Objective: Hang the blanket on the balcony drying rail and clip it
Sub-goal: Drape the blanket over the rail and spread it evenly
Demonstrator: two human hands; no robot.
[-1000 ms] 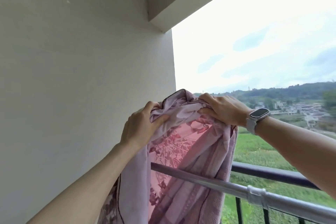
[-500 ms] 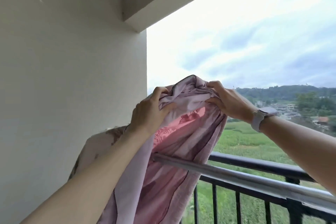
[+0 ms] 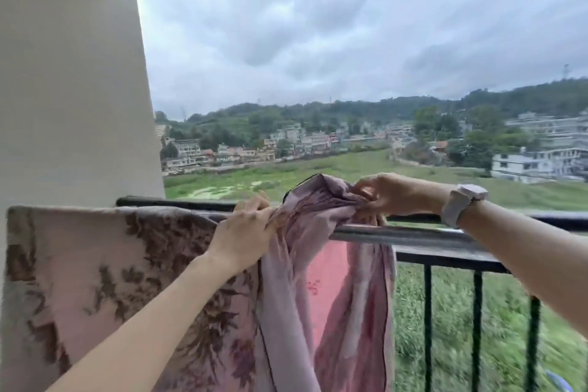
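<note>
A pink blanket (image 3: 105, 267) with a dark leaf print hangs over the metal drying rail (image 3: 410, 234). Its left part lies spread flat across the rail, from the wall to the middle. Its right part is bunched into folds (image 3: 318, 197) above the rail, and more cloth hangs down below. My left hand (image 3: 245, 229) grips the bunched cloth at the rail. My right hand (image 3: 388, 192), with a watch on its wrist, pinches the top of the bunch just right of it. No clip is in view.
A black balcony railing (image 3: 445, 259) with vertical bars runs just behind and below the drying rail. A pale wall (image 3: 70, 89) closes the left side. Beyond the railing lie a green field and buildings far below.
Both hands have lowered the bunched blanket from well above the rail down onto it. The blanket's left part now lies spread over the rail. The view has tilted down and turned right.
</note>
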